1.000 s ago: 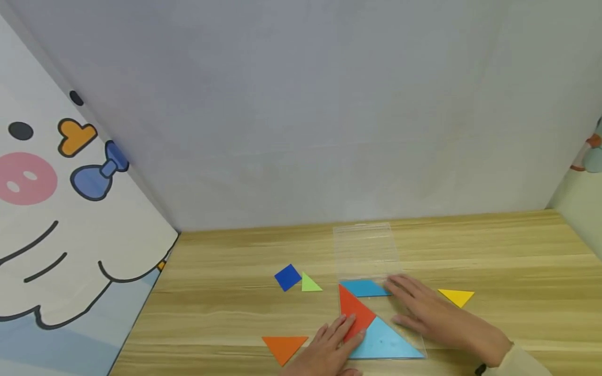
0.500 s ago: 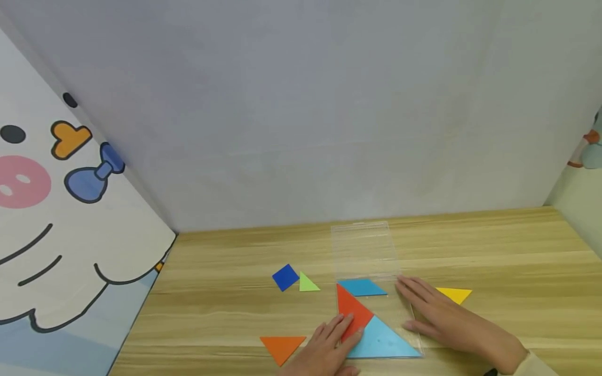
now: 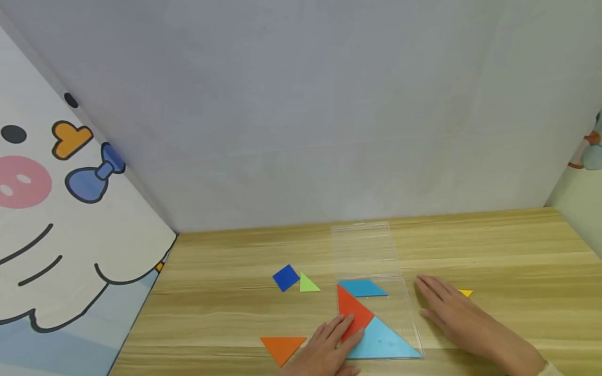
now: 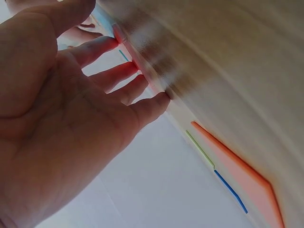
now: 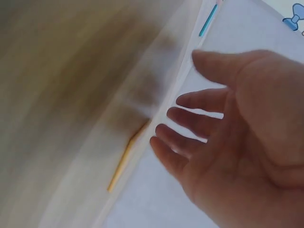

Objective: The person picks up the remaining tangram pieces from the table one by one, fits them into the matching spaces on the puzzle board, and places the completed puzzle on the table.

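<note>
My left hand lies with straight fingertips on a large red triangle; its thumb side touches a large light blue triangle. Both pieces sit in the near half of a clear hinged plastic case, with a blue parallelogram behind them. My right hand, fingers relaxed and holding nothing, is just right of the case. It hides most of a yellow triangle, whose edge shows beyond the fingertips in the right wrist view.
A dark blue square and a small green triangle lie left of the case on the wooden table. An orange triangle is beside my left hand. A pale wall rises behind the table.
My right hand has moved right, off the parallelogram and past the case's edge, and now covers most of the yellow triangle. My left hand has stayed on the red triangle.
</note>
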Available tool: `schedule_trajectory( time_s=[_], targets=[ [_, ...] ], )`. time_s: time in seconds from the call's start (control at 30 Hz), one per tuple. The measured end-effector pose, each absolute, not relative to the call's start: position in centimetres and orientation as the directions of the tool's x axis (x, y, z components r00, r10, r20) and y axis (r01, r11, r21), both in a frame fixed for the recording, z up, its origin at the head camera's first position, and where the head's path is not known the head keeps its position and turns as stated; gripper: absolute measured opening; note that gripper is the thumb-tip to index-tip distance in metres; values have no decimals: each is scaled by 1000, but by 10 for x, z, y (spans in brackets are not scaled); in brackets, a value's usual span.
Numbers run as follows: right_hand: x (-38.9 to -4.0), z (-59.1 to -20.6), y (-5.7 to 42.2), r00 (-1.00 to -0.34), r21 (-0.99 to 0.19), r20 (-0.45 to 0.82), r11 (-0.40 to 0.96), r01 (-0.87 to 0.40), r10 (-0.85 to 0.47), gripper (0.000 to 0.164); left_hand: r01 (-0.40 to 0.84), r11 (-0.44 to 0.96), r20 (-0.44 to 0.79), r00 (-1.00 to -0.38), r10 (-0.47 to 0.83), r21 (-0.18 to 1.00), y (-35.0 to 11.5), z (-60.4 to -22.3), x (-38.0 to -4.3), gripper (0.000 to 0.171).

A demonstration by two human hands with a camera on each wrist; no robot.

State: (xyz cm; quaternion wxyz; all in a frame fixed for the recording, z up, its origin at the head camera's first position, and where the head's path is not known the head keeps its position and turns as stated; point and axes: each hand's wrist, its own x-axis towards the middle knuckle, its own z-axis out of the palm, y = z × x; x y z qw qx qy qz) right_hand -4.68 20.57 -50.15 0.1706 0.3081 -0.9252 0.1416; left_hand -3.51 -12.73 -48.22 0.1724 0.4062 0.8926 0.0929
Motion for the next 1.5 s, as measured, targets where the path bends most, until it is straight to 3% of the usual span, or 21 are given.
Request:
schedule_trajectory(
  time_s=[0.1,0.3,0.47,0.53,0.67,0.7,0.8,0.93,1.23,1.5],
  targets=[
    [-46,-502,212,-752,-99,406,794,-600,-518,53,698,653,-230,-612,757,293,-127,-484,-35,63],
    [-44,-504,221,-730,-15,466,820,-572,-500,85,691,659,-233,-616,752,298,-128,-485,-35,63],
    [-40,-504,224,-734,-25,497,838,-546,-463,84,693,660,-231,-618,751,291,-127,-484,-35,62],
    [-36,-504,225,-759,-52,477,848,-528,-443,78,690,660,-233,-618,751,298,-127,-483,-34,62],
    [-28,-502,226,-811,-86,409,867,-491,-419,31,683,661,-238,-617,750,311,-128,-482,-35,62],
    [-27,-502,227,-815,-89,402,868,-488,-417,28,682,661,-239,-617,750,314,-128,-482,-35,62],
    [-25,-501,228,-801,-76,410,858,-508,-437,54,683,661,-238,-618,750,310,-128,-482,-34,63],
    [-27,-502,231,-763,-44,445,839,-542,-469,66,698,656,-222,-618,754,285,-128,-482,-33,61],
    [-36,-504,241,-693,42,487,807,-589,-532,67,689,666,-240,-622,746,285,-126,-481,-34,60],
    [-35,-502,248,-708,29,420,789,-614,-567,79,729,643,-190,-614,766,237,-127,-483,-32,59]
  ],
)
